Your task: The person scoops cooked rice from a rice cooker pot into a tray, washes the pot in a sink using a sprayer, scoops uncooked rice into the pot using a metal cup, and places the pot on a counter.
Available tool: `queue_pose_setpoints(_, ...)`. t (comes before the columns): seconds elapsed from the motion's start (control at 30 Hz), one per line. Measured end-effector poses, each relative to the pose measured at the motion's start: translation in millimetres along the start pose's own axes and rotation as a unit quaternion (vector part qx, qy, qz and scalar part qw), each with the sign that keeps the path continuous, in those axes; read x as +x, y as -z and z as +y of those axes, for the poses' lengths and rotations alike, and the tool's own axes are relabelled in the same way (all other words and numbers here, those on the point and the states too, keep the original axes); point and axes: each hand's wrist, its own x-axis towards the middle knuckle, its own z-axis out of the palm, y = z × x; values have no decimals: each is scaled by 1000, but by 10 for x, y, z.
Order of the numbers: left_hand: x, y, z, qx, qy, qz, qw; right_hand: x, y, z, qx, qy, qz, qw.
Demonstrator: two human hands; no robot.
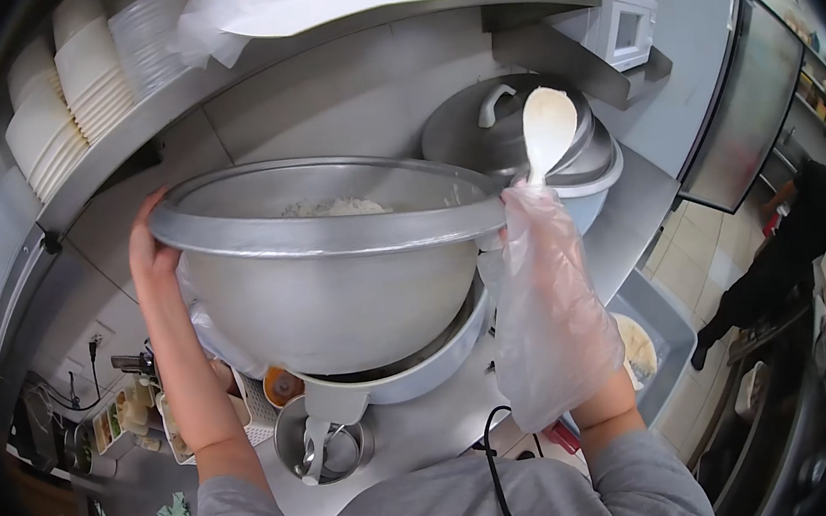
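Note:
A large metal mixing bowl (pixel 337 295) is tilted in front of me, with some white food, possibly rice, (pixel 339 207) showing inside. At its left rim, my left hand (pixel 151 238) grips the edge with the fingers behind. My right hand (pixel 528 215), covered by a clear plastic bag or glove, holds a white rice paddle (pixel 549 125) upright, blade on top. That hand also meets the bowl's right rim; its fingers are partly hidden by plastic. Beneath the bowl stands a round, pale rice cooker (pixel 425 378), its inside mostly hidden.
Behind on the right, a metal lid (pixel 479 117) covers another pot. A small steel pot (pixel 297 448) with utensils stands at the front. Stacked containers (pixel 70 102) line the shelf (pixel 331 27) above. A grey bin (pixel 674 332) is at right; a person in black (pixel 797 221) stands beyond.

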Motion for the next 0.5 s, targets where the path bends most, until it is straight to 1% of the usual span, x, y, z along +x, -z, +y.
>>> queue_pose_setpoints(0.07, -39, 115, 46, -21, -36, -11, 999, -85, 4, -78, 54, -5, -17, 998)
queue_pose_setpoints(0.1, -139, 65, 79, -5, -50, -14, 999, -163, -21, -172, 54, -5, -12, 998)
queue_pose_setpoints(0.13, -146, 100, 81, -4, -47, -16, 999, -252, -62, -295, -38, -7, 9, 999)
queue_pose_setpoints(0.17, -127, 181, 113, -14, -37, -49, 998, -306, -64, -369, -130, -10, 30, 991)
queue_pose_setpoints(0.2, -198, 136, 130, -24, -26, -82, 996, -333, -12, -393, -129, -10, 34, 991)
queue_pose_setpoints(0.23, -274, 75, 123, -17, -31, -56, 998, -361, 50, -426, -131, 27, 24, 991)
queue_pose_setpoints(0.27, -369, 5, 124, -17, -27, -59, 998, -395, 115, -465, -132, 64, 14, 989)
queue_pose_setpoints(0.33, -567, -139, 117, 2, -40, -29, 999, -508, 222, -598, -131, 78, 8, 988)
queue_pose_setpoints(0.37, -648, -217, 109, 2, -36, -32, 999, -571, 272, -676, -129, 92, -4, 987)
queue_pose_setpoints(0.43, -868, -390, 92, 35, -60, -20, 997, -690, 399, -838, -127, 107, -10, 986)
queue_pose_setpoints(0.5, -1170, -724, 90, 29, -53, -27, 998, -822, 554, -995, -115, 120, -5, 986)
